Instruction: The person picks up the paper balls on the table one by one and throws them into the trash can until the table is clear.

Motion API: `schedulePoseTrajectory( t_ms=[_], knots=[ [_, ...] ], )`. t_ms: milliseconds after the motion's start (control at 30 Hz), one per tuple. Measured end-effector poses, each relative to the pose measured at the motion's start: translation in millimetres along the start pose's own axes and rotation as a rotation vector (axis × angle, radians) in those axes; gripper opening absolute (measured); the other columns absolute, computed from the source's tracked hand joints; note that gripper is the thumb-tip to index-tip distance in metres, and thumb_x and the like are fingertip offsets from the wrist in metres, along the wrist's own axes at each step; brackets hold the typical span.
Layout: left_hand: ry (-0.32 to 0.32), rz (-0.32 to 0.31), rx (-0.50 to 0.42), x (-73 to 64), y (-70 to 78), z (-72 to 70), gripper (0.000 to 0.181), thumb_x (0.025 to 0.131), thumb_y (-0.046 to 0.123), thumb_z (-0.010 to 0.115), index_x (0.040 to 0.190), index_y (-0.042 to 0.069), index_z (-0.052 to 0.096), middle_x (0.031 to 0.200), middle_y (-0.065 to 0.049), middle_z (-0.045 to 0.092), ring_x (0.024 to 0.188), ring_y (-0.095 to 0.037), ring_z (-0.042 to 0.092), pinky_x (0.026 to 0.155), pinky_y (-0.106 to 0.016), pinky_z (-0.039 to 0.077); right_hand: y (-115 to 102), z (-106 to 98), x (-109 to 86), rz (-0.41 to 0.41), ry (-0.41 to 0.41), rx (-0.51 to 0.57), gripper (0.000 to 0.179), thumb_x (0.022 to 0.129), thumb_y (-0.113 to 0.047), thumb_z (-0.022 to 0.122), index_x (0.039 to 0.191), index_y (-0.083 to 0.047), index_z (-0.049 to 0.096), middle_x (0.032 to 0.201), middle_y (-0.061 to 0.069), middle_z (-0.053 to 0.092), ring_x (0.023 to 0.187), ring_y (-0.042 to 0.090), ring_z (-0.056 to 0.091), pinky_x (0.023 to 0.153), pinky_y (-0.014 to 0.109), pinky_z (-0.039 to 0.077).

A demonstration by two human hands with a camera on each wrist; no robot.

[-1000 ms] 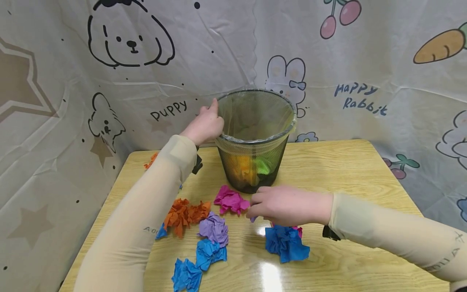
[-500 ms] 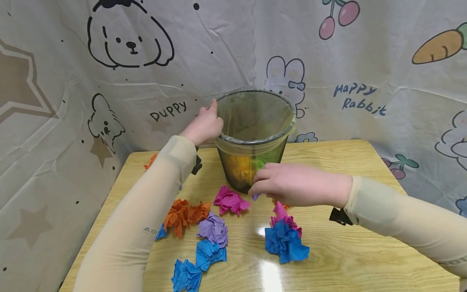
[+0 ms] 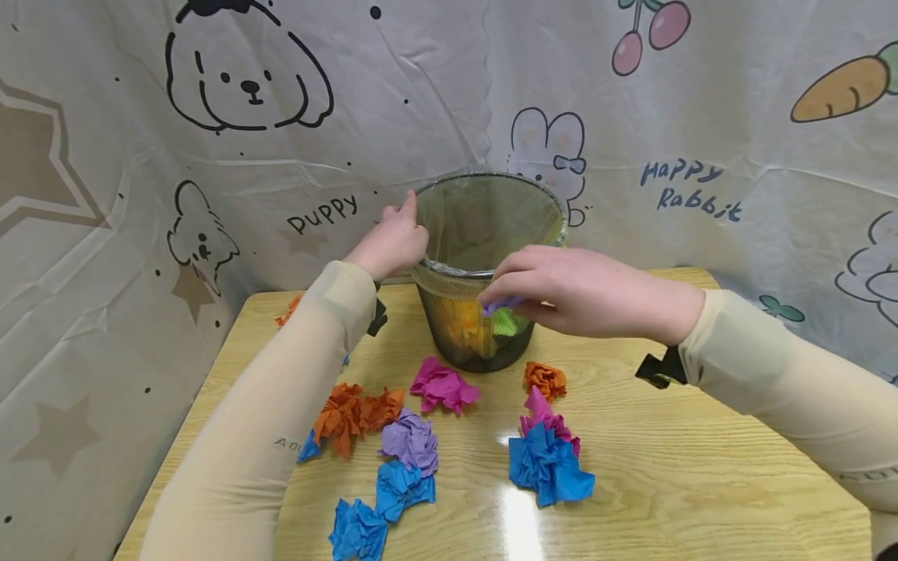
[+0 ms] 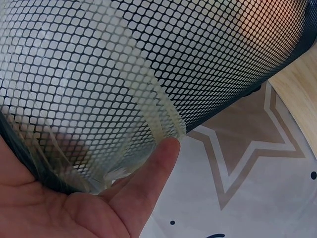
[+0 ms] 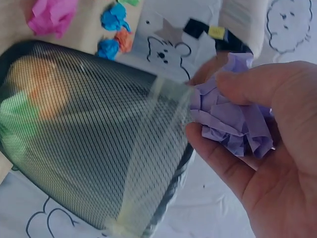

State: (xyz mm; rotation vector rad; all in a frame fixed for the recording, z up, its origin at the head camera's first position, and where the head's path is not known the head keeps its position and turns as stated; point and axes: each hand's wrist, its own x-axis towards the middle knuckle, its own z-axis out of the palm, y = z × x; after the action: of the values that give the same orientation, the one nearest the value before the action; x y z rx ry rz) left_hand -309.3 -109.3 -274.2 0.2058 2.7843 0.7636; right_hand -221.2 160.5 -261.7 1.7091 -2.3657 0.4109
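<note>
My left hand (image 3: 393, 241) grips the left rim of a black mesh wastebasket (image 3: 442, 312) lined with a clear bag. In the left wrist view its thumb (image 4: 153, 173) lies along the outside of the mesh, and blurred fingers show through from inside. Between thumb and fingers, my right hand (image 3: 589, 292) pinches a crumpled ball of purple paper (image 5: 230, 121). That hand hangs in front of the basket's near side, just below the rim in the head view. Orange and green crumpled paper (image 5: 20, 119) shows through the mesh at the basket's bottom.
Left of centre on the wooden table (image 3: 666, 467) lie crumpled papers: pink (image 3: 443, 387), orange (image 3: 344, 417), purple (image 3: 410, 439) and blue (image 3: 359, 528). Orange (image 3: 545, 381), pink (image 3: 542, 413) and blue balls (image 3: 550, 467) line up at right. A printed curtain (image 3: 421, 78) hangs behind.
My right hand has risen from the table with the purple paper to near the basket's rim, uncovering the orange and pink balls below. The left hand stays on the rim.
</note>
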Motion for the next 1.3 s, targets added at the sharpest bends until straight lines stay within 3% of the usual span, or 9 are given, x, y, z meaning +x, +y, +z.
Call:
schedulePoseTrajectory(
  t_ms=[533, 833, 1300],
  knots=[
    [0.012, 0.013, -0.007, -0.4, -0.4, 1.5, 0.070, 0.106, 0.022, 0.023, 0.161, 0.014, -0.019, 0.167, -0.027, -0.006, 0.153, -0.039, 0.014, 0.122, -0.049, 0.019, 44, -32, 14.4, 0.232, 0.098, 0.073, 0.041, 0.093, 0.000, 0.072, 0.130, -0.017, 0.071, 0.119, -0.003, 0.068, 0.103, 0.010, 0.061, 0.089, 0.034, 0.052],
    [0.017, 0.012, -0.003, -0.5, -0.5, 1.4, 0.070, 0.106, 0.022, 0.023, 0.161, 0.014, -0.018, 0.167, -0.028, -0.004, 0.152, -0.041, 0.016, 0.122, -0.049, 0.018, 64, -37, 32.8, 0.361, 0.035, 0.066, 0.037, 0.098, -0.004, 0.066, 0.134, -0.016, 0.069, 0.123, 0.002, 0.066, 0.108, 0.018, 0.062, 0.095, 0.040, 0.051],
    [0.015, 0.005, -0.003, 0.7, -1.1, 1.4, 0.070, 0.105, 0.023, 0.023, 0.161, 0.015, -0.019, 0.167, -0.027, -0.005, 0.153, -0.040, 0.016, 0.122, -0.049, 0.020, 84, -23, 57.8, 0.397, -0.059, 0.052, 0.035, 0.099, -0.005, 0.063, 0.132, -0.012, 0.068, 0.125, 0.008, 0.065, 0.111, 0.022, 0.060, 0.097, 0.042, 0.049]
  ],
)
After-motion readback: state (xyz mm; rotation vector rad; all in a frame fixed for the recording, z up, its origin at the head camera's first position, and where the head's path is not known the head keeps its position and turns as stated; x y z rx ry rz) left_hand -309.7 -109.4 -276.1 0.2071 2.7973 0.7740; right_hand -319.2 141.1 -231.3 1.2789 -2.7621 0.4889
